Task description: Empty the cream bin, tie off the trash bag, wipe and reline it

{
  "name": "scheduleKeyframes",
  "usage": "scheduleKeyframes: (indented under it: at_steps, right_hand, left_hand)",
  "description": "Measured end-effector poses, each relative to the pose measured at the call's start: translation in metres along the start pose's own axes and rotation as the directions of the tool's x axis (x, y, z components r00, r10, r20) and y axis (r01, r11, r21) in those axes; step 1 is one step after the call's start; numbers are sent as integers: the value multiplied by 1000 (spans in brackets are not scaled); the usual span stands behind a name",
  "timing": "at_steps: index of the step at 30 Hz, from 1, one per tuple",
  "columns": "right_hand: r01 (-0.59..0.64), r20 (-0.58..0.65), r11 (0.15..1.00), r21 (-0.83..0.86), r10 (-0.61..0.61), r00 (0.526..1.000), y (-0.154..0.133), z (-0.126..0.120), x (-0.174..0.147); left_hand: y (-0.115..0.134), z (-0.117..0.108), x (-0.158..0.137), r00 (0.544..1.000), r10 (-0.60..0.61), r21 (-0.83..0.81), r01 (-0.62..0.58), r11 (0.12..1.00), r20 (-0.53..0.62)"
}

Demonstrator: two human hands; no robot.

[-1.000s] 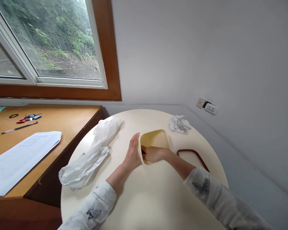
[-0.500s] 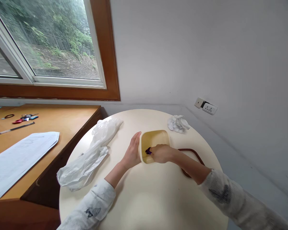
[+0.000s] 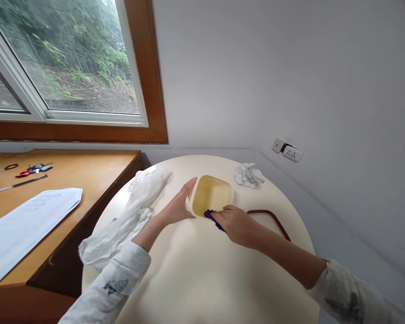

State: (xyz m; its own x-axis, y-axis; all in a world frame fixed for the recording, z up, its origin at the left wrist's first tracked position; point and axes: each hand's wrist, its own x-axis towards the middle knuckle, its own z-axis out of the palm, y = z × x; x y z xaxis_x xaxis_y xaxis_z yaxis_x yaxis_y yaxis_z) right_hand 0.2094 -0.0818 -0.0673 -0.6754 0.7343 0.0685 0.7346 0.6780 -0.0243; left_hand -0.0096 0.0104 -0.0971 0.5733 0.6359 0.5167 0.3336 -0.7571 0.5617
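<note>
A pale yellow plastic container (image 3: pixel 218 193) is tilted above the round table, its inside facing me. My left hand (image 3: pixel 179 204) grips its left wall, thumb and fingers closed around the side. My right hand (image 3: pixel 238 225) is closed on a dark purple cloth (image 3: pixel 216 219), which touches the container's near rim. Part of the cloth is hidden inside the fingers. To the right of my right hand, a brown ring-shaped band (image 3: pixel 273 216) lies on the table, partly covered by my forearm.
On the round cream table (image 3: pixel 202 274) lie a crumpled clear plastic bag (image 3: pixel 128 220) at left and a crumpled white tissue (image 3: pixel 249 175) at back right. A wooden desk (image 3: pixel 97 164) holds papers (image 3: pixel 37 225), a pen (image 3: pixel 20 183) and keys (image 3: pixel 35 168). A wall socket (image 3: pixel 292 153) is at right.
The container has been lifted and tilted, moving slightly left and up. My right hand has drawn the purple cloth from inside the container to its near rim.
</note>
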Motion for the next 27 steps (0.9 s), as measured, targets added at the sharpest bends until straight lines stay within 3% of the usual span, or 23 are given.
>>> scheduleKeyframes:
  at_steps: [4,8,12,14,16,20,23,27]
  right_hand:
    - [-64,-106,998,-13,62,992,-10,15,16]
    - [-182,-161,974,138,204,966,-30,24,34]
    - [-250,-153,896,367,323,934,-40,19,46]
    - [-234,-102,849,475,317,943,-36,11,47]
    - [-239,37,813,531,260,965,-26,3,48]
    - [-289,343,863,414,146,928,-4,-1,58]
    - [-286,412,905,315,141,900,4,9,77]
    - [-259,401,939,226,153,903,5,24,100]
  left_hand:
    - [-4,14,-18,989,-134,8,135,991,-55]
    - [-3,39,-31,956,-98,102,130,986,-275]
    - [-8,49,-28,931,-37,171,106,980,-363]
    - [-12,46,-26,931,-16,186,89,979,-365]
    - [-15,42,-24,939,24,209,51,976,-342]
    - [-16,39,-25,946,131,264,-50,963,-296]
    - [-15,41,-26,943,173,281,-91,955,-285]
    - [-15,42,-27,947,176,293,-93,952,-270]
